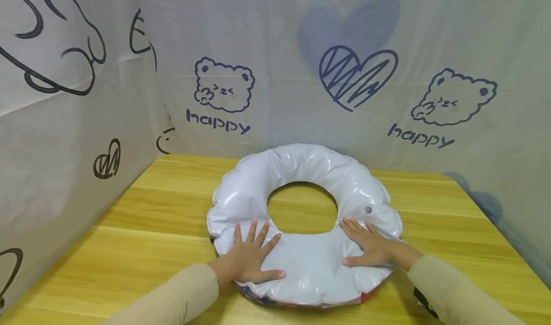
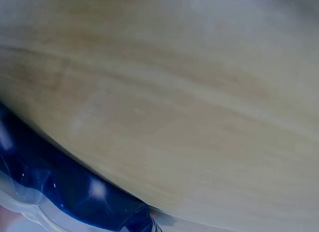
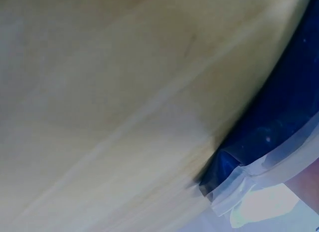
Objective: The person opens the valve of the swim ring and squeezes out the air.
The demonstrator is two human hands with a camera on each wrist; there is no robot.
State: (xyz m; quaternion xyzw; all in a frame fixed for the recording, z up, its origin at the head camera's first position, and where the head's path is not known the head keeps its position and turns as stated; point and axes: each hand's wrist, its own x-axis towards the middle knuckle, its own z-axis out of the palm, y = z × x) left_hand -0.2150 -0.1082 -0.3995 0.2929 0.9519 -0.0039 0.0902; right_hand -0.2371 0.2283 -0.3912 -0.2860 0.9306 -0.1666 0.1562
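A white inflatable swim ring (image 1: pixel 307 263) lies flat on the wooden table, its seams puckered. My left hand (image 1: pixel 249 255) rests on its near left part with the fingers spread. On the near right part lies my right hand (image 1: pixel 370 246), fingers straight and thumb held apart. A small round valve (image 1: pixel 368 210) shows just beyond the right hand. The ring's underside is dark blue in the left wrist view, along its edge (image 2: pixel 65 187), and likewise in the right wrist view along the edge (image 3: pixel 269 122). A bit of red shows at the front rim.
The yellow wood-grain table (image 1: pixel 163 210) reaches back to a white cloth (image 1: pixel 284 76) printed with hearts, bears and the word happy. Another printed cloth (image 1: pixel 51 148) hangs along the left side. A dark object (image 1: pixel 424 302) is partly hidden by the right sleeve.
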